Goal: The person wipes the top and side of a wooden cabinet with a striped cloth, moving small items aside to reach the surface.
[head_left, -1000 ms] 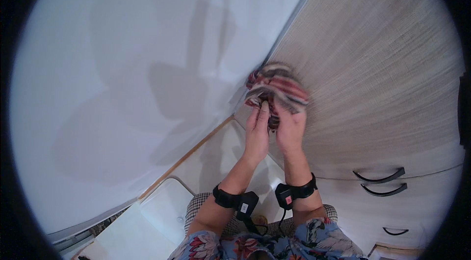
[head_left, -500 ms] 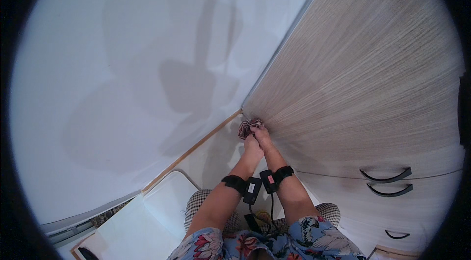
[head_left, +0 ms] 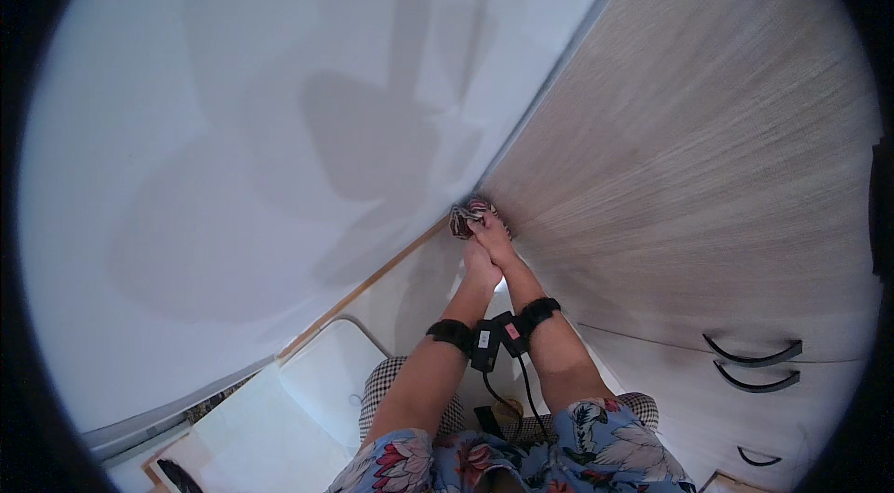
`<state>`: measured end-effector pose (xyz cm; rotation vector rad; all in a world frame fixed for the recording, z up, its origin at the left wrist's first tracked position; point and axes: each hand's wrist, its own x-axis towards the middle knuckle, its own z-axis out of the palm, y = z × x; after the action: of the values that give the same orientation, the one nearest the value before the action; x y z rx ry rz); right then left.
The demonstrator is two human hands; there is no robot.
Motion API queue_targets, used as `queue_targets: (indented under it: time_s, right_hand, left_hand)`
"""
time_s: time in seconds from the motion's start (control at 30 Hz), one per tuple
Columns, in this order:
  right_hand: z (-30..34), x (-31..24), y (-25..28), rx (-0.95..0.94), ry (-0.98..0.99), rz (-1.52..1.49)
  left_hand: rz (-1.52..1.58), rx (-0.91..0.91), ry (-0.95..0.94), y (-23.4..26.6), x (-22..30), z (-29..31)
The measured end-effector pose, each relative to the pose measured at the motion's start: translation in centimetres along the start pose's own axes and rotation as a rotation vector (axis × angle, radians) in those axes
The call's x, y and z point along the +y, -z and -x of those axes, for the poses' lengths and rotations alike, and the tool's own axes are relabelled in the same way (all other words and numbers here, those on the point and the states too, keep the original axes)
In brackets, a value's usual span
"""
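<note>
A crumpled dark-and-light striped cloth (head_left: 461, 222) is bunched low in the corner where the white wall meets the wood-grain cabinet front. My right hand (head_left: 492, 236) is closed on it, close to the cabinet side. Just below and touching it, my left hand (head_left: 480, 257) is also closed against the cloth, its fingers mostly hidden. Both arms reach straight forward, with the wrists almost together. Each forearm wears a black strap with a small cabled box.
The white wall (head_left: 233, 214) rises on the left, edged by a wooden strip (head_left: 372, 279). On the right stands the wood-grain cabinet (head_left: 689, 167) with black handles (head_left: 752, 351). A white rounded panel (head_left: 331, 363) lies beside my left knee.
Both hands and the cloth have shifted slightly up, nearer the corner. My right hand has come further over the cloth. The whole view has also tilted a little.
</note>
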<state>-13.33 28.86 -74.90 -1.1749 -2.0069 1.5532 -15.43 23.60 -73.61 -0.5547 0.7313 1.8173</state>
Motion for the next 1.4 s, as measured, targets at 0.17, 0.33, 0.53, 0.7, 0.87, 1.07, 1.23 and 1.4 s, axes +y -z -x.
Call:
queue_targets:
  time_s: [0.17, 0.33, 0.53, 0.7, 0.87, 1.07, 1.23, 1.4]
  right_hand:
    - [-1.9, 9.5, 0.4, 0.191, -0.107, 0.084]
    - [-2.8, 6.2, 0.8, -0.108, 0.085, 0.005]
    - [-0.6, 0.9, -0.5, 0.062, -0.012, 0.115]
    - [-1.1, 3.6, 0.8, 0.04, 0.025, 0.111]
    - [-0.6, 2.5, -0.3, -0.044, 0.082, 0.112]
    - [-2.3, 1.9, -1.3, 0.038, 0.049, 0.164]
    - [-2.3, 4.0, -3.6, -0.009, -0.002, 0.059]
    - [-0.2, 4.7, -3.0, 0.012, 0.008, 0.028]
  left_hand:
    - [-0.009, 0.024, 0.098, 0.5, -2.8, -1.3]
    - [-0.466, 0.433, -0.495, -2.6, -4.3, -2.1]
    - [-0.572, 0.05, -0.316, 3.4, -1.7, -4.6]
    - [-0.029, -0.031, -0.029, -2.0, -0.4, 0.9]
    - [0.127, 0.037, 0.0, 0.3, -1.3, -1.1]
    - [-0.043, 0.031, -0.054, 0.2, 0.3, -1.1]
    - [0.057, -0.016, 0.008, 1.3, 1.5, -1.5]
    - [0.038, 0.222, 0.083, 2.6, -1.0, -2.3]
